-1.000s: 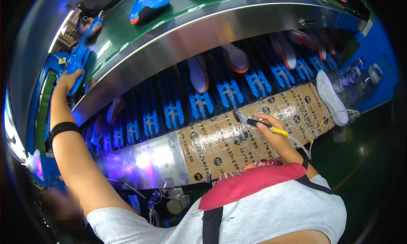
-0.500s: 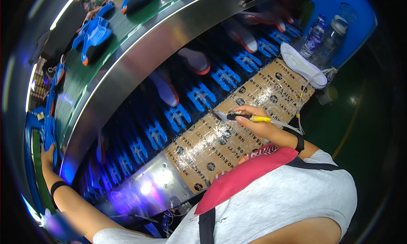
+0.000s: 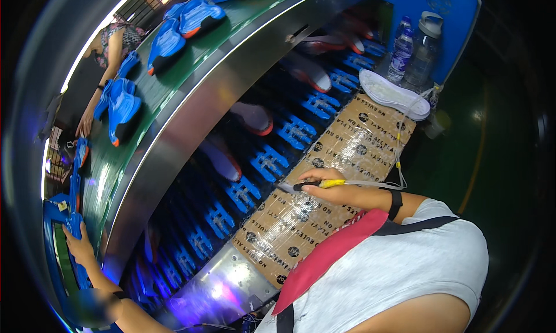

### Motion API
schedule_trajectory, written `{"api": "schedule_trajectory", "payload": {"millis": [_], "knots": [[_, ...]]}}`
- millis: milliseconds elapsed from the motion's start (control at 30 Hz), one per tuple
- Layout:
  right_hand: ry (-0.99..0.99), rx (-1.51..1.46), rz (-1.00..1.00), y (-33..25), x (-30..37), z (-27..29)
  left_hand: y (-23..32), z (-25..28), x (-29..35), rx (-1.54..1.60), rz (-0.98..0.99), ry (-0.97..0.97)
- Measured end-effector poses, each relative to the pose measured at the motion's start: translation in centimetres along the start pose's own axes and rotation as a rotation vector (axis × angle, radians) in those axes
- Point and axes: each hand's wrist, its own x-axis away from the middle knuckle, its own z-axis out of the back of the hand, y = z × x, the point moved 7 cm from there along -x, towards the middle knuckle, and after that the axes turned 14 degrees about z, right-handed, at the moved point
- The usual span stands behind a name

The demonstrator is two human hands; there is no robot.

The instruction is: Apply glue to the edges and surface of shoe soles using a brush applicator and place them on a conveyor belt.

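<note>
My left hand (image 3: 81, 247) is at the far left, its thumb and fingers round the edge of a blue shoe upper (image 3: 73, 222) on the green conveyor belt. My right hand (image 3: 325, 176) grips a brush (image 3: 332, 183) with a black and yellow handle; a pale tube trails from its back end. The pale brush tip hangs over the near-left edge of a tape-covered cardboard sheet (image 3: 353, 150); whether it touches is unclear. More blue shoe uppers (image 3: 124, 104) with orange tips lie along the belt.
Behind the cardboard runs a row of blue holders (image 3: 269, 162), with dark soles (image 3: 223, 159) above them. A metal rail (image 3: 191, 104) edges the belt. A white sole (image 3: 394, 95) and bottles (image 3: 401, 55) stand at the right. Another person's arm (image 3: 104, 87) reaches the belt's far side.
The whole view has shifted. Uppers on the belt have come closer, and the other person's arm shows more. My right hand stays over the cardboard with the brush; my left is still at the belt.
</note>
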Motion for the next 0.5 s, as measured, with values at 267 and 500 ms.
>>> {"api": "schedule_trajectory", "payload": {"millis": [267,500], "knots": [[-0.008,-0.069,0.0,0.0,0.7,0.6,15.7,3.2,5.6,1.137,-0.568,-0.372],[0.095,-0.096,0.001,0.3,2.6,4.7,32.3,12.6,20.4,0.909,-0.774,-0.33]]}}
